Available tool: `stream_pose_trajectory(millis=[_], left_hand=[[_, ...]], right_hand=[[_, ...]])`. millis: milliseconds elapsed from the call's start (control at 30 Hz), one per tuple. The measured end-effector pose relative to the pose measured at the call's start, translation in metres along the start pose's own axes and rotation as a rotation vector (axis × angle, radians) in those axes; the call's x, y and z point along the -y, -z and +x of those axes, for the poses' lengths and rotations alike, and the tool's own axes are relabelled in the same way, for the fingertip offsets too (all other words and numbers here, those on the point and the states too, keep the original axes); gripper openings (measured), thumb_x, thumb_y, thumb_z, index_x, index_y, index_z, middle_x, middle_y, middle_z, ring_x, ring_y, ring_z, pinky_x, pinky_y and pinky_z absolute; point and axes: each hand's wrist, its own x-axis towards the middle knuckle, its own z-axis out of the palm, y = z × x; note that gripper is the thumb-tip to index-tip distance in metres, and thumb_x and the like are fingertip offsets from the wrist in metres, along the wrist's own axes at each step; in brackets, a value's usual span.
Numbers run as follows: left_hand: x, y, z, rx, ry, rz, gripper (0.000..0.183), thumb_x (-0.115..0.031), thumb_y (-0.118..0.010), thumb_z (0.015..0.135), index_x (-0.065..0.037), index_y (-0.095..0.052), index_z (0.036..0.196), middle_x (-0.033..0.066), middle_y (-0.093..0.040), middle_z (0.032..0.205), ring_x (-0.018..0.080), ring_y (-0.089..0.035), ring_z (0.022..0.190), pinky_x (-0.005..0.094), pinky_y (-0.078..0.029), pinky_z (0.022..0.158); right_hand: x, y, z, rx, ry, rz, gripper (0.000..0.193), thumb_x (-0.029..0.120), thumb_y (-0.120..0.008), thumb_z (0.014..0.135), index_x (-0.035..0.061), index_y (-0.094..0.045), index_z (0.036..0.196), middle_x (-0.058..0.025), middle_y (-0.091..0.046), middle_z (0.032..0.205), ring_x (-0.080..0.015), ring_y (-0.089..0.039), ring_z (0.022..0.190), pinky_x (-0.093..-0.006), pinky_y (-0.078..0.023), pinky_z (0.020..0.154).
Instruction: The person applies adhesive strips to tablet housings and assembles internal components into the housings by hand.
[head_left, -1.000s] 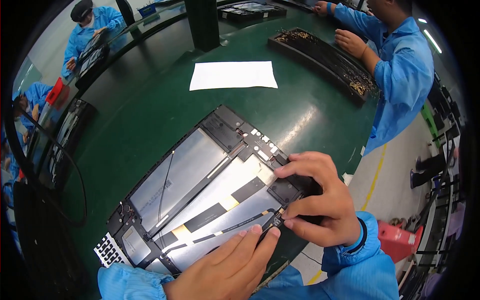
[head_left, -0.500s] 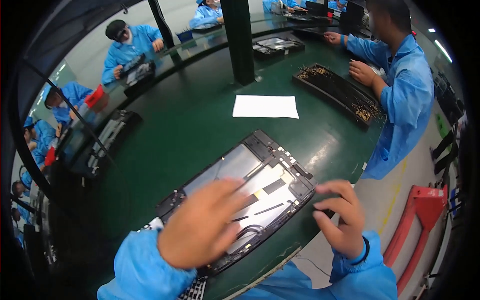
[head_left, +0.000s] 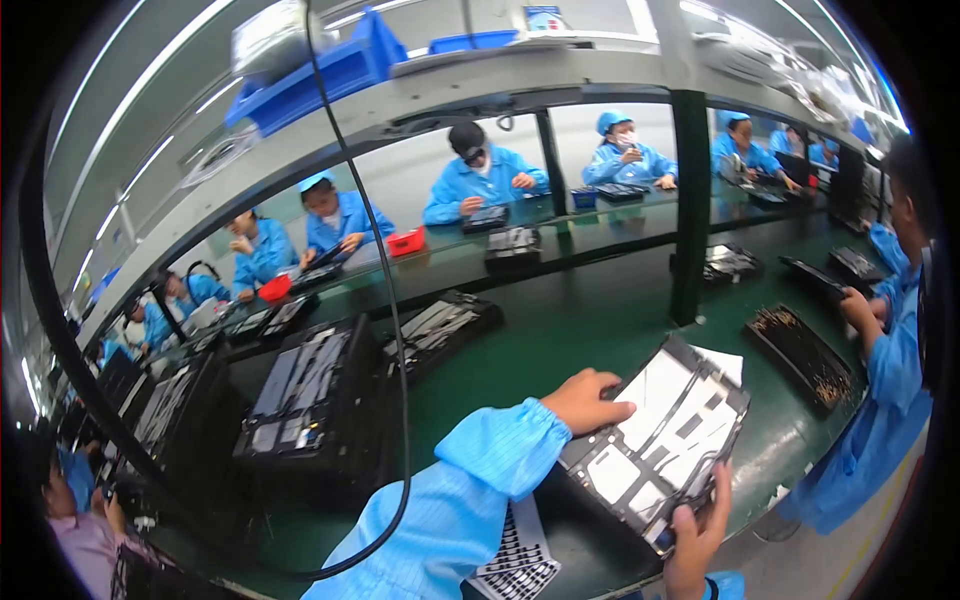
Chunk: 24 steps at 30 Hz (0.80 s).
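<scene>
Both my hands hold a black, flat electronics casing (head_left: pixel 690 410) with silver-white plates, dark cables and small parts on its upper face; it looks like an open laptop body. It is tilted over the green bench. My left hand (head_left: pixel 588 402) grips its left edge, thumb on top and fingers partly hidden. At the near right corner my right hand (head_left: pixel 700 535) has thumb and fingers around the edge. Below my left sleeve lies a white sheet with rows of black pieces (head_left: pixel 515 560). Behind the casing a white paper (head_left: pixel 722 365) shows in part.
Stacked black casings (head_left: pixel 300 390) stand at the left, with another stack (head_left: pixel 440 325) beyond. A black tray with small brass-coloured pieces (head_left: pixel 800 355) lies right, near a co-worker in blue (head_left: pixel 900 330). A dark post (head_left: pixel 690 220) rises from the bench. A black cable (head_left: pixel 395 300) hangs in front.
The view has swung up and left. My left hand has moved from above the casing to its left edge, and my right hand has closed on its near corner. The casing is now tilted.
</scene>
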Motion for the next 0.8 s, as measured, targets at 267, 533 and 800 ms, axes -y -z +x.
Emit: stream_pose_trajectory(millis=[267,533,800], left_hand=[[-0.005,0.12,-0.074,-0.322,0.138,0.061,0.057,-0.051,-0.057,0.077,0.003,-0.058,0.097,0.0136,-0.061,0.083,0.018,-0.056,0.073,0.0321,-0.045,0.069],[0.06,0.238,-0.197,-0.562,0.445,0.299,0.045,-0.045,-0.058,0.079,-0.004,-0.062,0.095,0.0037,-0.06,0.081,0.0092,-0.051,0.073,0.0236,-0.041,0.069],[0.091,0.22,-0.3,-0.754,0.663,0.031,0.04,-0.027,-0.06,0.083,0.0,-0.056,0.113,0.0038,-0.061,0.094,0.0101,-0.053,0.085,0.0232,-0.041,0.079]], right_hand=[[0.065,-0.09,0.083,0.175,0.327,0.375,0.054,0.02,-0.049,0.081,-0.0024,-0.034,0.128,-0.0217,-0.017,0.14,-0.0302,-0.019,0.129,-0.038,-0.015,0.105],[0.1,-0.248,0.076,0.491,0.268,0.479,0.064,0.027,-0.059,0.08,-0.003,-0.029,0.128,-0.0331,-0.014,0.136,-0.0423,-0.019,0.123,-0.0437,-0.015,0.103],[0.118,-0.302,0.005,0.681,0.375,0.416,0.063,0.032,-0.055,0.082,-0.0039,-0.031,0.128,-0.0354,-0.014,0.135,-0.0426,-0.02,0.122,-0.048,-0.014,0.101]])
